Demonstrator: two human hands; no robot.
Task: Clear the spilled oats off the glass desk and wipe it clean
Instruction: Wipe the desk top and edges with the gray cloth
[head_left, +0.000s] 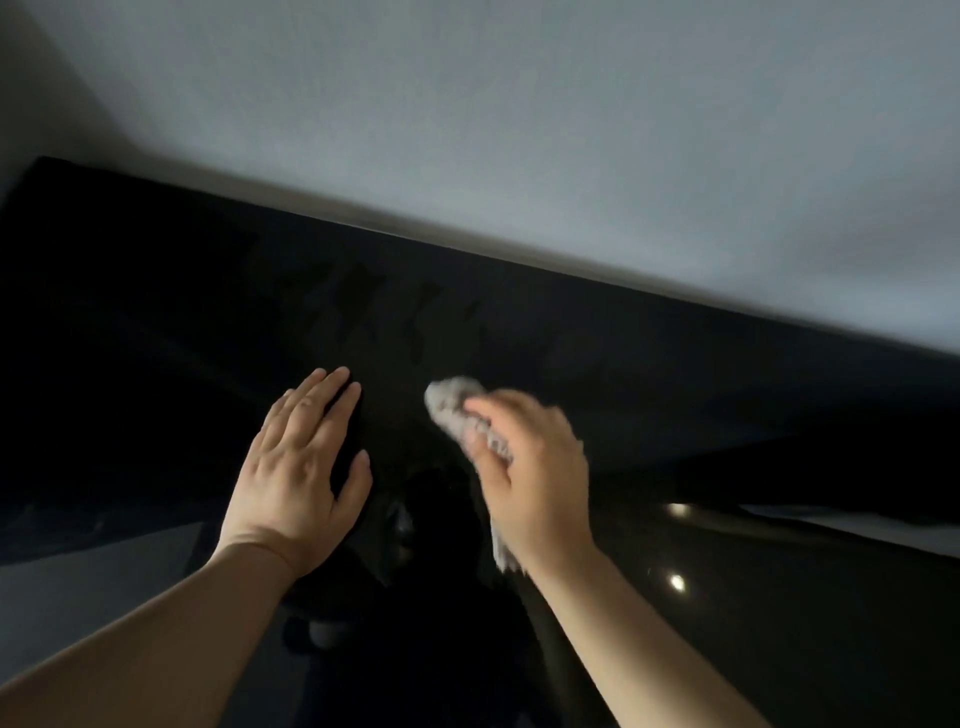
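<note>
Head camera is giving me the dark glass bench, running slantwise under a pale wall. My left hand is lying flat on the glass, fingers straight and slightly spread. Just to its right, my right hand is gripping a bunched grey cloth, fingers curled round it, holding it against the bench near the middle; that hand is looking blurred.

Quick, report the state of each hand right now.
Left hand: open, fingers straight, over the glass desk.
Right hand: closed round the grey cloth.
</note>
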